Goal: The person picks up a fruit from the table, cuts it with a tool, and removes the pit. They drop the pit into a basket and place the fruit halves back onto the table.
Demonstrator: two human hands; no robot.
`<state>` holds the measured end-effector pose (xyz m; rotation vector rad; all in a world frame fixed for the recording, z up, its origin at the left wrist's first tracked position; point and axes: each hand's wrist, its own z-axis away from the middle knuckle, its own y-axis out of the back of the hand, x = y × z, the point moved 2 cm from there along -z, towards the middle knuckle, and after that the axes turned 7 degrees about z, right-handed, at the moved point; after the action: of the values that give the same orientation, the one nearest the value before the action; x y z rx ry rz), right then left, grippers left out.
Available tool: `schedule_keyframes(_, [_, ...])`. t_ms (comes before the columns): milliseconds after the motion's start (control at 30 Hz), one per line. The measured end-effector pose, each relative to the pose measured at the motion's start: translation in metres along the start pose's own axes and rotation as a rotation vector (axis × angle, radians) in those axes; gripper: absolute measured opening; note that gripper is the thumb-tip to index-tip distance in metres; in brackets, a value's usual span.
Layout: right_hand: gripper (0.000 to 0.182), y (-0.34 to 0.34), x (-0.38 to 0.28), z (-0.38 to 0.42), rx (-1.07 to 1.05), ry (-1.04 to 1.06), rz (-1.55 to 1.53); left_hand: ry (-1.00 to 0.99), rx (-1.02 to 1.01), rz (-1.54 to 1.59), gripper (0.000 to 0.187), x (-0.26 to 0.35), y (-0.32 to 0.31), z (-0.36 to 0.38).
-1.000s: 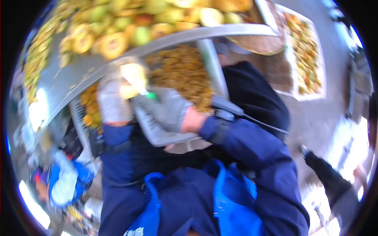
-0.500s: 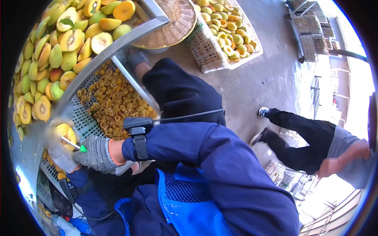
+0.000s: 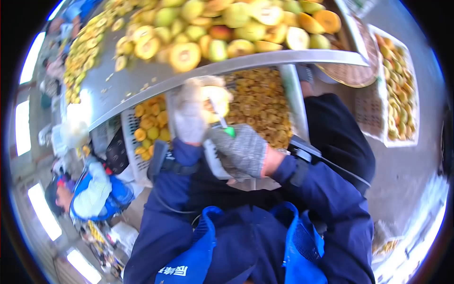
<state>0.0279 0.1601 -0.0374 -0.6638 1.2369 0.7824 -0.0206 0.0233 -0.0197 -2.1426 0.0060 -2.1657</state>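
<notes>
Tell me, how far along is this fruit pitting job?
Done: a crate under the metal table is heaped with removed pits, and another crate holds cut halves. In hand: the left hand holds one yellow fruit half while the right hand works a green-handled tool into it. Left: a large pile of fruit on the table, so plenty remains.

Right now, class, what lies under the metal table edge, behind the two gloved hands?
Under the metal table sits a slotted crate heaped with small orange-brown fruit pits. The left hand, holding a fruit half, and the right hand, with a green-handled tool, cover the crate's near side.
</notes>
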Motion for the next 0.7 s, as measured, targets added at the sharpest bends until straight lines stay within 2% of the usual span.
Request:
schedule_keyframes(33, [0.033, -0.003, 0.002, -0.004, -0.059, -0.205, -0.33, 0.133, 0.037, 0.195, 0.039, 0.0, 0.0, 0.002])
schedule_keyframes(100, [0.027, -0.002, -0.005, -0.003, -0.047, -0.192, -0.494, 0.113, 0.067, 0.258, 0.038, -0.001, -0.001, 0.002])
schedule_keyframes(133, [0.027, -0.003, -0.001, -0.002, 0.115, 0.228, -0.035, 0.074, 0.082, 0.246, 0.037, -0.001, -0.001, 0.002])
schedule_keyframes(167, [0.027, -0.005, 0.006, -0.005, 0.109, 0.227, -0.037, 0.033, 0.093, 0.223, 0.036, -0.002, -0.001, 0.003])
schedule_keyframes(200, [0.023, -0.002, 0.007, -0.008, 0.282, 0.399, 0.375, -0.012, 0.101, 0.198, 0.036, -0.002, -0.002, 0.004])
schedule_keyframes(233, [0.031, 0.0, 0.004, -0.009, 0.451, 0.567, 0.795, -0.051, 0.102, 0.173, 0.035, -0.001, -0.002, 0.004])
schedule_keyframes(300, [0.029, 0.001, -0.001, -0.007, 0.361, 0.544, 0.69, -0.127, 0.096, 0.112, 0.034, 0.001, -0.004, 0.006])
schedule_keyframes(367, [0.028, -0.001, -0.004, -0.002, 0.014, -0.38, -0.809, -0.161, 0.088, 0.147, 0.033, -0.003, -0.007, 0.007])
schedule_keyframes(400, [0.025, -0.001, -0.003, 0.0, -0.005, -0.391, -0.826, -0.093, 0.049, 0.361, 0.031, -0.01, -0.006, 0.006])
schedule_keyframes(433, [0.019, 0.002, 0.008, -0.002, 0.015, -0.231, -0.597, -0.034, 0.005, 0.567, 0.029, -0.022, -0.005, 0.005])
schedule_keyframes(467, [0.023, 0.004, 0.019, -0.005, 0.135, 0.121, 0.078, -0.033, 0.018, 0.506, 0.028, -0.025, -0.004, 0.005])
schedule_keyframes(533, [0.029, -0.002, 0.022, -0.005, 0.162, -0.15, -0.089, 0.019, 0.014, 0.512, 0.026, -0.035, -0.003, 0.002])
schedule_keyframes(567, [0.016, -0.001, 0.023, -0.007, 0.173, -0.188, -0.216, 0.075, -0.007, 0.581, 0.025, -0.035, -0.004, 0.0])
schedule_keyframes(633, [0.026, -0.001, 0.01, -0.004, 0.218, -0.321, -0.726, -0.013, 0.059, 0.372, 0.022, -0.031, -0.007, -0.001])
schedule_keyframes(667, [0.038, 0.0, 0.006, -0.004, 0.286, -0.269, -0.667, 0.009, 0.058, 0.365, 0.018, -0.028, -0.008, -0.003])
schedule_keyframes(700, [0.037, 0.002, 0.007, -0.004, 0.336, -0.201, -0.539, 0.016, 0.036, 0.429, 0.019, -0.03, -0.007, -0.006])
